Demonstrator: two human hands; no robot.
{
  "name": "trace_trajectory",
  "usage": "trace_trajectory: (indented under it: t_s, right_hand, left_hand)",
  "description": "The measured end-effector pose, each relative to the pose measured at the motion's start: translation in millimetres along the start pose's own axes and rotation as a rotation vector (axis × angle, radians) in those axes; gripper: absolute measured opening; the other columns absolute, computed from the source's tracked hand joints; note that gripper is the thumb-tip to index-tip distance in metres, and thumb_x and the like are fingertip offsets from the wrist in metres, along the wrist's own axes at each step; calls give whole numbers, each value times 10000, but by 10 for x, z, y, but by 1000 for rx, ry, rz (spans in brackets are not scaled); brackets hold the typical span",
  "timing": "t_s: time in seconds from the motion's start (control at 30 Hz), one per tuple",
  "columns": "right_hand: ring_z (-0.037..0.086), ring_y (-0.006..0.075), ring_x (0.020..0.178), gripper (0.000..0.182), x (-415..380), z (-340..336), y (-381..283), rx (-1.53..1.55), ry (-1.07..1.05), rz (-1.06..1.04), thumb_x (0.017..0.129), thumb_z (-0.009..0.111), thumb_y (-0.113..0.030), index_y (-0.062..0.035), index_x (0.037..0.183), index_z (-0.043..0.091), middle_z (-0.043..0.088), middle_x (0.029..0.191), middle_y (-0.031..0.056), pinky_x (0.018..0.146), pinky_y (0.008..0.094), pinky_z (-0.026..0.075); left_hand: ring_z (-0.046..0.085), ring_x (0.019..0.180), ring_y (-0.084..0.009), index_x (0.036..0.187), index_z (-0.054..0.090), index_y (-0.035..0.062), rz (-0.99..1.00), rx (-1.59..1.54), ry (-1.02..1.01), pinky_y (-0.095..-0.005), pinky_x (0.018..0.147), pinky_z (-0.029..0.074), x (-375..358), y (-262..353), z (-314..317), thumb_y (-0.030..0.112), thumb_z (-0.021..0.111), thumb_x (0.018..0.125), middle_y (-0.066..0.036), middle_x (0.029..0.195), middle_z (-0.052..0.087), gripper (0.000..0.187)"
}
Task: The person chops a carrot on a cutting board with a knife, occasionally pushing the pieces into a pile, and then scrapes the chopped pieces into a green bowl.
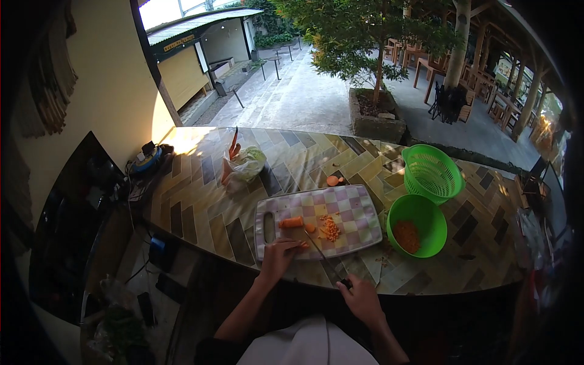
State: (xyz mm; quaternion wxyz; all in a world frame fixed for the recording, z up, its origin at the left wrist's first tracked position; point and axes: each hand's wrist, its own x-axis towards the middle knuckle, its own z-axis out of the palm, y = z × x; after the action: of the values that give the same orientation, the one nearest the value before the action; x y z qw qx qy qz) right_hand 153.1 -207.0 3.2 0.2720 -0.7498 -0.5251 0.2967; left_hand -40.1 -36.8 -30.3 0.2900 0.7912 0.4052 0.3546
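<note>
My right hand is closed round the black handle of a knife, whose blade slants up and left over the checkered cutting board. At the board's near left, my left hand is closed with its fingertips on a small carrot piece, just left of the blade. The fingers partly hide that piece. Farther up the board lies a thick carrot chunk, with a round carrot slice beside it. Diced carrot sits in a small heap right of the knife tip.
Right of the board stands a green bowl with fine orange bits inside. A green colander is behind it. Carrot ends lie beyond the board. A plastic bag with carrots rests at the back left. The patterned table's near edge curves before me.
</note>
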Motion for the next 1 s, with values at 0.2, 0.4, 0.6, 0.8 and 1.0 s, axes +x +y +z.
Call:
trace_trajectory:
  t_s: [0.2,0.4,0.6,0.8,1.0]
  right_hand:
    - [654,435,830,379,-14,97,-25,-18,5,-33,941,622,-324,47,1015,627,662,831,268,712,480,493]
    - [656,433,800,372,-2,138,-11,-19,17,-39,938,629,-317,46,1018,626,655,797,269,690,474,492]
    - [652,433,768,358,4,114,-24,-3,1,-30,942,630,-308,45,1000,619,646,758,262,660,469,485]
    - [633,451,753,340,-66,41,59,-11,9,-64,979,574,-295,40,1026,591,628,733,261,645,490,465]
    - [603,470,714,330,-140,-20,57,-81,-39,-70,998,541,-307,23,993,538,594,687,263,622,532,430]
  left_hand:
    - [684,937,-293,967,756,6,84,13,14,-367,850,546,14,-154,91,-52,706,752,-158,953,727,228]
    - [685,932,-284,961,759,7,67,8,24,-364,853,547,3,-101,86,-54,712,745,-147,954,731,229]
    - [683,925,-282,958,763,14,36,-7,73,-360,841,546,-7,-82,119,-26,732,753,-146,950,733,211]
    - [676,894,-287,952,767,24,34,0,121,-365,830,535,-33,-102,176,21,760,752,-138,942,735,201]
    - [653,860,-284,953,766,20,46,1,166,-361,800,525,-64,-42,202,20,752,759,-134,932,733,195]
